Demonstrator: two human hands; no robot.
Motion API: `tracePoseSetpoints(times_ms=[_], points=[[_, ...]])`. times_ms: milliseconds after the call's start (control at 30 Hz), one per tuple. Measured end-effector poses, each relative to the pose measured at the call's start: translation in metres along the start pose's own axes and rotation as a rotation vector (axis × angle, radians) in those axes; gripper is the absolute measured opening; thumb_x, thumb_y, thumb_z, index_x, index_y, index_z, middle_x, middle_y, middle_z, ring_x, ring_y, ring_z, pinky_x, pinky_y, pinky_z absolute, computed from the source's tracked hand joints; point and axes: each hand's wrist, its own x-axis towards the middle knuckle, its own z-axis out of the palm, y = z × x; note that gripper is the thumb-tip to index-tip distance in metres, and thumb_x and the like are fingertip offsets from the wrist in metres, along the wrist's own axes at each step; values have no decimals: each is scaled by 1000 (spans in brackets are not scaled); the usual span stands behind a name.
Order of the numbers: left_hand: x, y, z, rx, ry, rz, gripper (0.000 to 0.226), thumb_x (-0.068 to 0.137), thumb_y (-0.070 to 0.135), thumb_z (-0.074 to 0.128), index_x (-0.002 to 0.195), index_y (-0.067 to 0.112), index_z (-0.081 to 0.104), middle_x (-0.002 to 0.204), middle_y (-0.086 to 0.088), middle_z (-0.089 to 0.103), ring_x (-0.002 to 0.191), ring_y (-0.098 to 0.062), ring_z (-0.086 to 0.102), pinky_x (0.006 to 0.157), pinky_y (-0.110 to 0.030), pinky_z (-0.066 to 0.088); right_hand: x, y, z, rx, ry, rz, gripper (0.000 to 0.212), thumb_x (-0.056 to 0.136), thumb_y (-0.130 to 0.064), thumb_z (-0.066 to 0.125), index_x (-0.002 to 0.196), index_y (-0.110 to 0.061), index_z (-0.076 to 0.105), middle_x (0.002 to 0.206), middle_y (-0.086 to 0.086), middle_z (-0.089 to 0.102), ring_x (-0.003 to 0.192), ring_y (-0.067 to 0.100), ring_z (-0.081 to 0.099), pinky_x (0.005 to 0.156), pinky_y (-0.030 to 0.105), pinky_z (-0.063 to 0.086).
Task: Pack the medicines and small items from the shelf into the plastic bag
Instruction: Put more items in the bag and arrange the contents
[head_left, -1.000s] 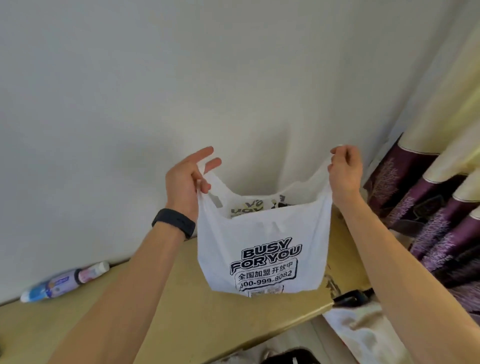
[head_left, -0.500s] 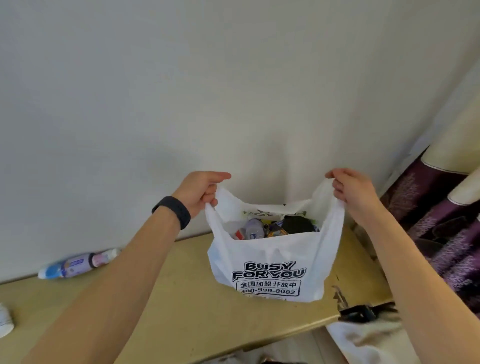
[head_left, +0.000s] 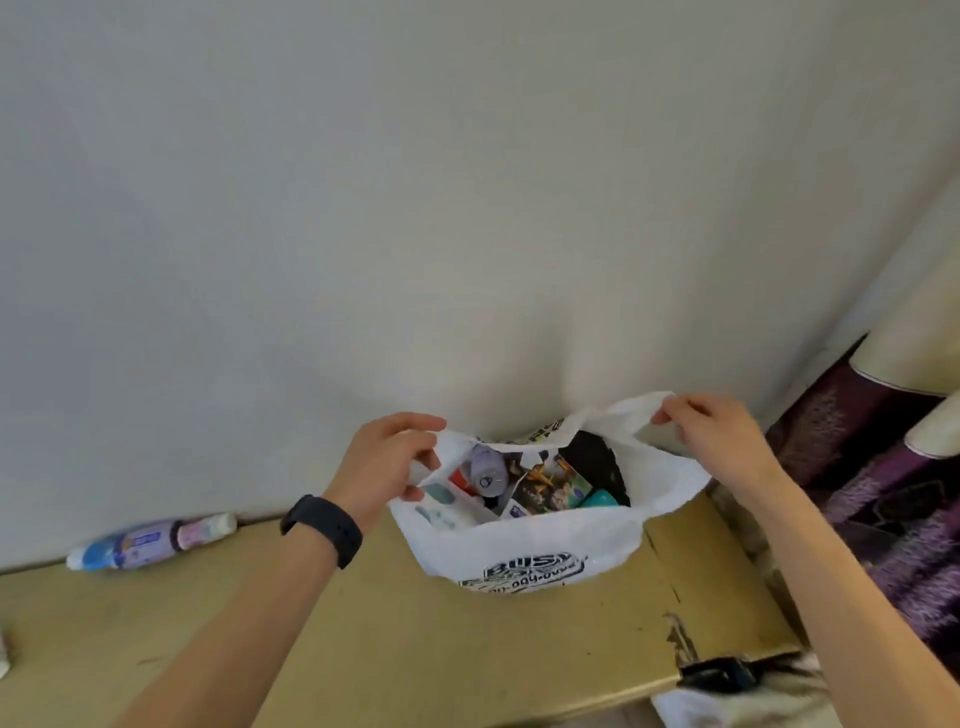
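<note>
A white plastic bag (head_left: 524, 545) with black print sits on the wooden shelf (head_left: 363, 634) against the wall, its mouth spread wide. Inside lie several small items: a grey bottle (head_left: 485, 470), a colourful packet (head_left: 550, 483), a teal thing and something black. My left hand (head_left: 387, 465), with a black band on the wrist, pinches the bag's left handle. My right hand (head_left: 714, 434) pinches the right handle, holding it up and outward. A blue and purple bottle (head_left: 150, 543) lies on its side at the shelf's back left.
A white wall rises directly behind the shelf. Purple and cream curtains (head_left: 883, 467) hang at the right. A black clip (head_left: 714, 673) and pale cloth sit at the shelf's front right corner. A small white object shows at the far left edge.
Both hands have lowered the bag onto the shelf and pulled its handles apart, so the bag has slumped and its contents now show from above.
</note>
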Motion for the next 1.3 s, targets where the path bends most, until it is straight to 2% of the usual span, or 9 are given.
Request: tracePoseSetpoints(times_ms=[267,400,500,600,700,800,967,1167,1300], points=[[36,-17,27,1028,78,134,45,89,39,59,131,23,49,143,-8,28,104,-28,55,86,-36,49,4,0,43,-613,-3,22,55,95,-43,51,138,-13,33,120,13,56,93,36,60,77,42,51],[46,-21,59,1558,163,481,63,86,26,56,145,20,34,161,-13,-18,149,-36,-3,115,-61,9,9,-5,68,-835,141,-120,67,90,-41,57,146,-19,28,151,12,28,128,39,42,99,49,40],[57,-22,81,1796,-12,765,54,92,17,50,144,15,40,163,-16,5,150,-34,-3,113,-63,-8,16,-4,88,-901,236,-523,46,77,-24,72,122,-23,62,144,7,47,132,34,37,98,49,38],[73,-22,92,1956,-285,652,42,99,22,43,140,16,48,150,-10,42,144,-32,24,118,-58,-2,24,9,100,-1172,-47,-648,16,78,-26,69,93,-29,74,141,0,53,143,29,24,112,47,16],[90,-36,81,2035,-381,329,46,102,32,39,147,21,39,151,-10,42,143,-36,28,116,-63,-4,36,33,85,-1414,-293,-328,37,84,-40,57,120,-33,64,159,4,30,149,35,-12,113,62,-7],[102,-68,63,2122,-324,167,74,96,58,38,156,30,6,163,-19,-4,145,-53,-7,109,-72,-11,47,64,59,-1530,-314,-106,92,80,-57,56,155,-28,12,165,11,-7,144,43,-25,110,68,-9],[109,-96,36,2016,-252,17,93,89,70,35,155,26,-13,161,-13,-22,141,-52,-22,107,-73,-12,49,81,37,-1446,-299,-35,134,62,-80,63,152,-30,-23,163,10,-18,141,46,-31,108,68,-17],[99,-82,32,1764,-129,295,83,90,61,42,156,29,4,164,-8,-8,145,-40,-24,110,-69,-16,31,58,41,-1253,-283,-11,107,76,-79,52,153,-41,-12,163,4,-21,144,48,-21,116,66,-6],[63,-92,37,1249,48,553,57,91,41,45,147,36,36,159,0,29,151,-24,9,118,-58,5,-17,41,64,-978,-80,-188,61,94,-63,36,151,-43,25,165,-4,14,151,33,2,122,53,11]])
